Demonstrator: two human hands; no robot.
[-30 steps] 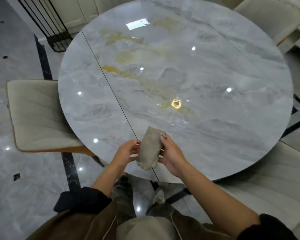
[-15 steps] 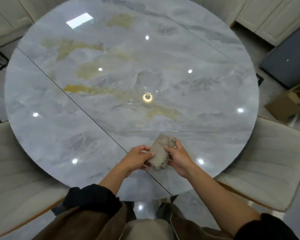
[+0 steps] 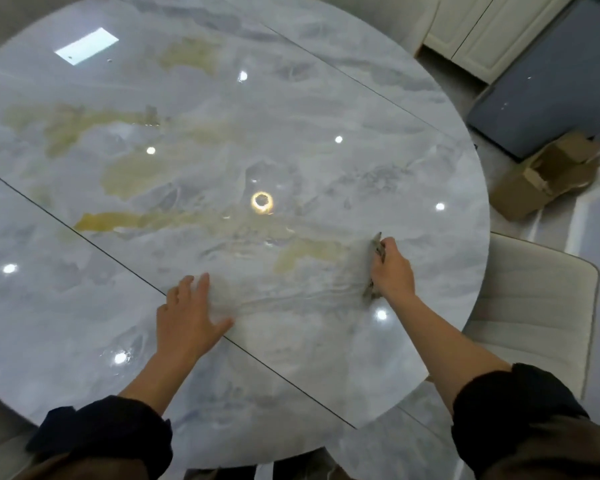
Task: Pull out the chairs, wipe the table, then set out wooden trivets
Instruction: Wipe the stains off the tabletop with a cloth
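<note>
Head view: right hand (image 3: pixel 394 270) is gripping the cloth (image 3: pixel 377 249) in curled fingers, left hand (image 3: pixel 187 320) is bracing, fingers spread; I'd be overlapping strokes beyond the fingertips.

Round grey marble table (image 3: pixel 326 98): no writing I can read.
Brown cardboard box (image 3: pixel 548 174), right of the table: no print I can read.

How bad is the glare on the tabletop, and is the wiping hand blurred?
Head view: the glossy table mirrors ceiling lights as scattered white spots, a ring glare near its middle and a bright rectangle far left. Same view: the cloth in the right hand smears from motion; the left hand, flat on the top, looks slightly soft.
</note>
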